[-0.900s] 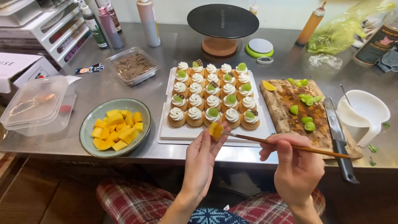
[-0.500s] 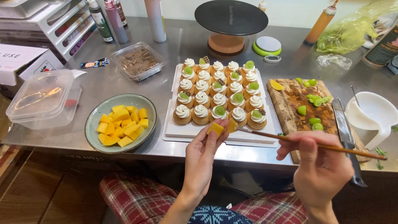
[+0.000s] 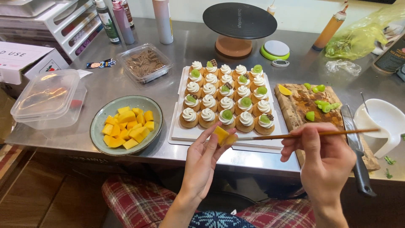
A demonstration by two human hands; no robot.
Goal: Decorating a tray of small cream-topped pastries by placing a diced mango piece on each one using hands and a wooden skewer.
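Two hands worked just in front of the steel counter's near edge. The left hand [image 3: 202, 162] pinched a yellow mango cube [image 3: 220, 135] between thumb and fingertips, holding it just off the front rim of the white tray [image 3: 179, 131]. The right hand [image 3: 325, 162] was closed around a pair of wooden chopsticks [image 3: 320, 134], which lay nearly level, their tips touching a second mango piece beside the cube.

On the white tray stood rows of small round tartlets [image 3: 226, 95] topped with swirls of white cream; some carried green grape halves and a few carried small brown chocolate pieces. Left of the tray sat a pale green bowl [image 3: 98, 126] with a heap of mango cubes [image 3: 128, 126] in it. Further left was a clear plastic box [image 3: 48, 99] with its lid on; its contents could not be made out. Behind the bowl, an open clear plastic tub [image 3: 145, 63] held brown chocolate pieces.

Right of the tray lay a wooden cutting board [image 3: 301, 105] with green grape halves [image 3: 322, 105] and one yellow mango slice on it. A knife [image 3: 356, 147] lay along its right side, beside a white cup [image 3: 386, 122] with a thin utensil standing in it. At the back stood a black cake turntable [image 3: 239, 21] and several squeeze bottles [image 3: 162, 21].
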